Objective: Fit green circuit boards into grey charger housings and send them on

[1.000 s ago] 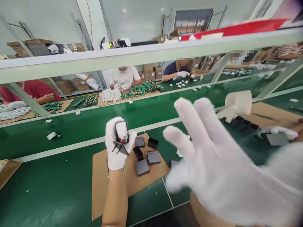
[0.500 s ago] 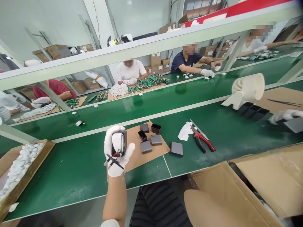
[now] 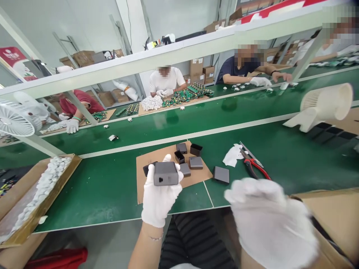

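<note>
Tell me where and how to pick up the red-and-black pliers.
Best gripped around both handles of the pliers, probably with the right hand, coming down from the person's side: they lie flat with the splayed handles angled toward that side, while the jaws point away, close to the crumpled white piece.

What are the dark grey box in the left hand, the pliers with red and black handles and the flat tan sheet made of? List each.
Dark grey box: probably matte moulded plastic; even colour, rounded corners.
Pliers: metal, from the grey jaws; smooth coloured handles, likely plastic or rubber.
Tan sheet: apparently matte cardboard, by its plain brown surface.
</note>
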Demonstrator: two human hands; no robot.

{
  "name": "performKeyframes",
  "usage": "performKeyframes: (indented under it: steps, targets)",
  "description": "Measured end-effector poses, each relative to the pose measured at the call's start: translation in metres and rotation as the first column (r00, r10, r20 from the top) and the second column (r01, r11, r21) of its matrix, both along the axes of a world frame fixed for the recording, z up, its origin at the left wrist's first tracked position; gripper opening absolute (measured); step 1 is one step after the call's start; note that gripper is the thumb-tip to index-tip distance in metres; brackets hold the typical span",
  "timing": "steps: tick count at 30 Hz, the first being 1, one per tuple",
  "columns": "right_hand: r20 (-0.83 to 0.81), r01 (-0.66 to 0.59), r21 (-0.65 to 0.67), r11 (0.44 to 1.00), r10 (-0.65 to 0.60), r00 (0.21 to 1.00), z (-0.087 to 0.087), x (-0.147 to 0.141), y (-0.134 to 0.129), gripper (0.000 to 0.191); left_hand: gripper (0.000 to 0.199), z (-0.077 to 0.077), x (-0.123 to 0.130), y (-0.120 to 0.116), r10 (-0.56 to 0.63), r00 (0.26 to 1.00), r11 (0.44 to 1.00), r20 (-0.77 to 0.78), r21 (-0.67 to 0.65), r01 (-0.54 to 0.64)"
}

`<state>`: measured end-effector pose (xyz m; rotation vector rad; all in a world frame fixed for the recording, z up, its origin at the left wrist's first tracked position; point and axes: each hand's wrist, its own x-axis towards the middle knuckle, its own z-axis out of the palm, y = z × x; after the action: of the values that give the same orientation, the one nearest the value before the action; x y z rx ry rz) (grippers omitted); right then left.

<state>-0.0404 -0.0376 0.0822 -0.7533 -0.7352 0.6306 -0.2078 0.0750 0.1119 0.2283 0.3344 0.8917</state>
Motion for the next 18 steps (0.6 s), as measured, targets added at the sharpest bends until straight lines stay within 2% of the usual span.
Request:
performKeyframes:
  steps: [2,4,7,11,13,15,16,18]
  targets:
    - [-0.085,-0.107,0.017,0.994,0.108,0.990,-0.004,-0.005,0.019,0.032,0.046,0.004,0.003,0.003,0.002,1.000,0.992,0.028,-0.124,0.002]
    - [-0.128,-0.183,0.000,0.983,0.182,0.975,-0.006,-0.010,0.029,0.029,0.046,0.006,0.005,0.005,0.006,0.999,0.985,0.037,-0.175,0.000]
    - [-0.099,-0.197,-0.039,0.980,0.192,0.976,-0.009,-0.014,0.031,0.029,0.045,0.006,0.008,0.007,-0.003,0.999,0.983,0.035,-0.181,0.009]
    - [-0.061,-0.189,-0.050,0.981,0.186,0.981,-0.017,-0.013,0.030,0.029,0.045,0.004,0.009,0.006,0.001,1.000,0.992,-0.011,-0.123,-0.002]
    - [0.009,-0.140,-0.045,0.989,0.140,0.990,-0.020,-0.014,0.034,0.029,0.046,0.000,0.009,0.003,0.008,0.997,0.999,-0.081,-0.047,-0.012]
    - [0.144,-0.053,-0.031,0.998,0.057,0.988,-0.021,-0.018,0.042,0.033,0.048,-0.006,0.009,-0.002,0.073,0.973,0.991,-0.220,0.125,-0.046]
    - [0.237,-0.011,-0.018,1.000,0.015,0.971,-0.020,-0.021,0.046,0.035,0.050,-0.010,0.008,-0.005,0.134,0.940,0.967,-0.315,0.251,-0.054]
    - [0.446,0.033,0.015,0.999,-0.036,0.895,-0.018,-0.028,0.056,0.040,0.056,-0.019,0.006,-0.013,0.284,0.825,0.857,-0.488,0.515,0.009]
